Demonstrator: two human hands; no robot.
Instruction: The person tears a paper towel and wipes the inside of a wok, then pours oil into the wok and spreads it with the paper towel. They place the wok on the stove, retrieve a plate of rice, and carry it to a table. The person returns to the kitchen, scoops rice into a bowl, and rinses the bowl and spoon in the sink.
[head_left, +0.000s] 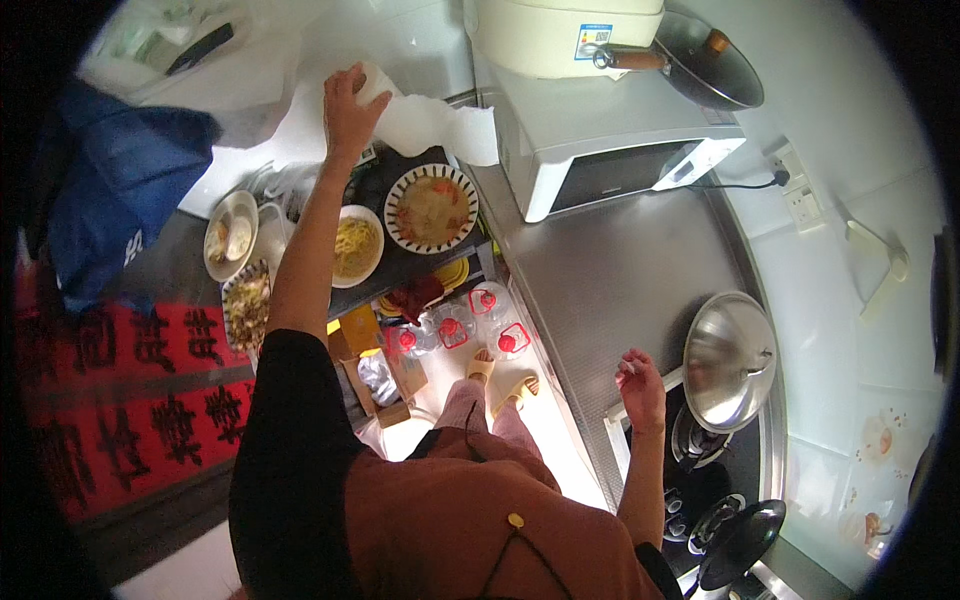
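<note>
At the upper left, my left hand (351, 109) is on a roll of white paper towel (373, 82), with fingers around its near side. A loose length of the paper (420, 126) trails right towards the microwave. My right hand (642, 390) is over the steel counter's edge by the stove, its fingers curled on a small crumpled whitish piece that looks like tissue. Below the paper stand a patterned bowl of soup (431, 208) and a bowl of noodles (355, 246). Left of my forearm are an oval dish of chopped food (246, 307) and a bowl with a little food (231, 236).
A microwave (615, 169) stands on the steel counter (600, 277). A domed metal lid (729, 362) covers part of the gas stove (686, 480), near a black pan (742, 544). Plastic bottles (454, 330) and an open cardboard box (405, 375) are on the floor. A blue bag (135, 180) is at left.
</note>
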